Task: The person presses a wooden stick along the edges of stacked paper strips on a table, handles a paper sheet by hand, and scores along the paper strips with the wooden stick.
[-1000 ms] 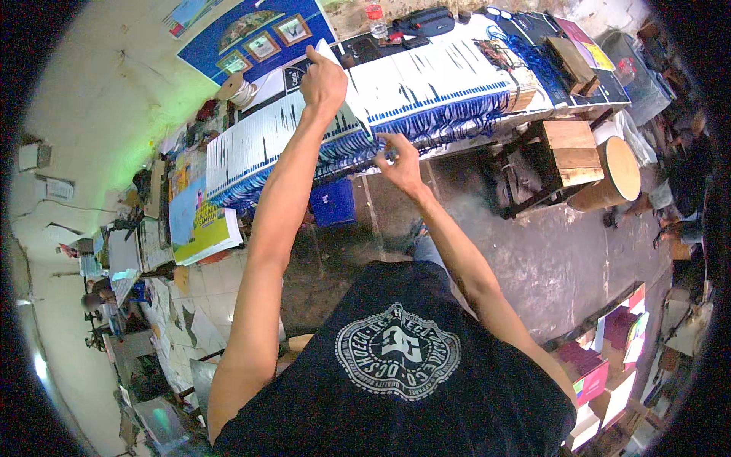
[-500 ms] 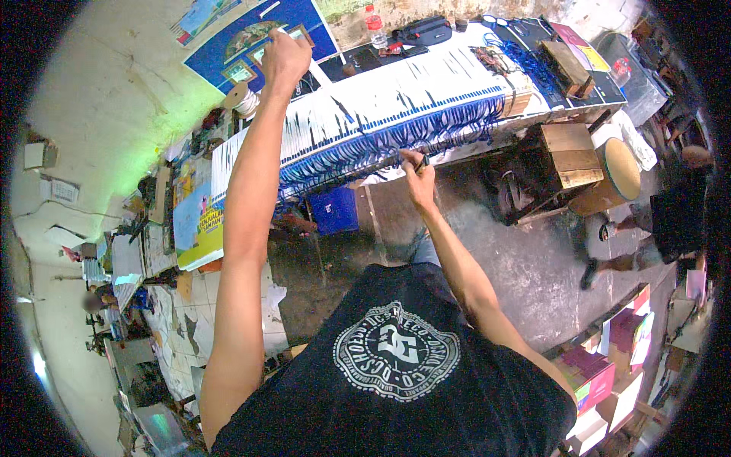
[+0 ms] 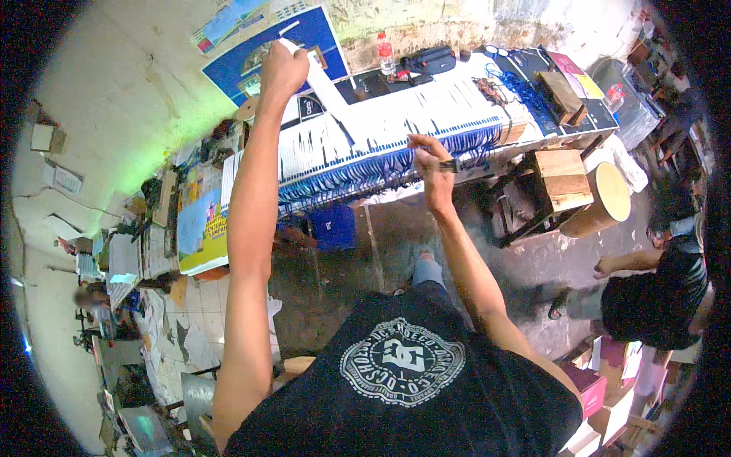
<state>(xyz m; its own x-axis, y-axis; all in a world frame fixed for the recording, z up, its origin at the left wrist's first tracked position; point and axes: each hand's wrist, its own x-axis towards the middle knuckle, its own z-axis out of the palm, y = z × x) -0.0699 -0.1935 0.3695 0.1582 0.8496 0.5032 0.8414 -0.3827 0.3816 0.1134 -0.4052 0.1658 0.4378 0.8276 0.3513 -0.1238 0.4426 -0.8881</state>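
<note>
A long row of overlapping white paper pieces (image 3: 445, 103) lies across the workbench, with dark blue cords (image 3: 343, 179) hanging in a fringe along its near edge. My left hand (image 3: 284, 75) is closed at the top of a white paper strip (image 3: 326, 90), raised at a slant above the row's left half. The strip's lower end reaches down to the row. My right hand (image 3: 434, 169), blurred by motion, is near the fringe right of the middle. A small dark tool (image 3: 448, 164) is in its grip; its exact kind cannot be made out.
Behind the row are a clear bottle (image 3: 385, 55) and a black pouch (image 3: 429, 59). A wooden block (image 3: 561, 97) lies at the bench's right. In front stand a wooden stool (image 3: 562, 179) and a round-topped drum (image 3: 609, 190). Another person (image 3: 647, 297) is at the right.
My left hand has lifted the white strip, which shows more of its length. My right hand has moved up and right with the dark tool. The person at right has come closer.
</note>
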